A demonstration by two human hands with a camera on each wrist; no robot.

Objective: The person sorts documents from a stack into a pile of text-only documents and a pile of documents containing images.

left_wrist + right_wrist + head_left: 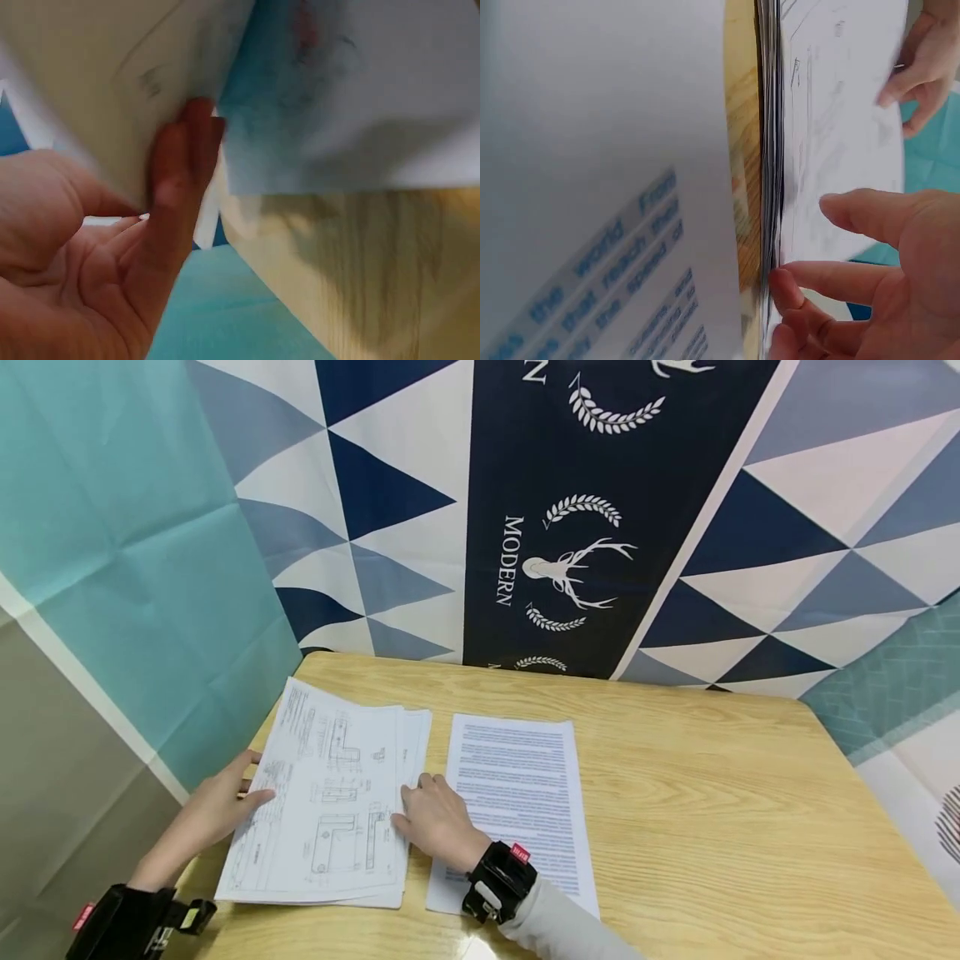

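Note:
A stack of paper sheets printed with technical drawings (345,785) lies on the left part of the table, its sheets slightly fanned out. At its left edge my left hand (217,810) pinches the upper sheets, thumb on top and fingers underneath. The left wrist view shows those lifted sheets (97,82) above another white sheet (375,97). My right hand (438,822) is at the stack's right edge. Seen from the right wrist, its fingertips touch the layered paper edges (771,150), while the thumb (855,210) is held apart above the drawing.
A separate pile or sheet of printed text (517,785) lies just right of the stack, partly under my right wrist. The wooden table (712,810) extends to the right. Patterned cloth (405,510) hangs behind and teal cloth (142,527) at the left.

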